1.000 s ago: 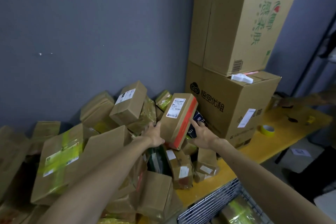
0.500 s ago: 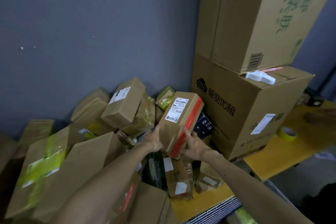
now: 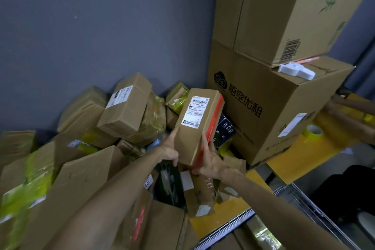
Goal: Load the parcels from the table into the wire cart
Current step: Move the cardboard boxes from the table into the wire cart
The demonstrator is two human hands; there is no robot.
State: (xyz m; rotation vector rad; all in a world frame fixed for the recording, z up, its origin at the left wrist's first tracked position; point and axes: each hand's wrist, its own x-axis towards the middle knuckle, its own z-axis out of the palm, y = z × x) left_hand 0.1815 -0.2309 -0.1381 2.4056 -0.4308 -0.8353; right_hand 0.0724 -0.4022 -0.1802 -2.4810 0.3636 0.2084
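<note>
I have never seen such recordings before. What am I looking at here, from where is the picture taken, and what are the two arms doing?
There is no machine here. The two bare arms belong to a person, and the camera sits on that person's head, looking forward and down. The left hand and the right hand hold one brown parcel with a red side between them, raised over a pile of parcels on the yellow table. Two big cartons stand stacked at the right, by the wall. The wire cart, where the parcels must go, shows at the bottom right.
</note>
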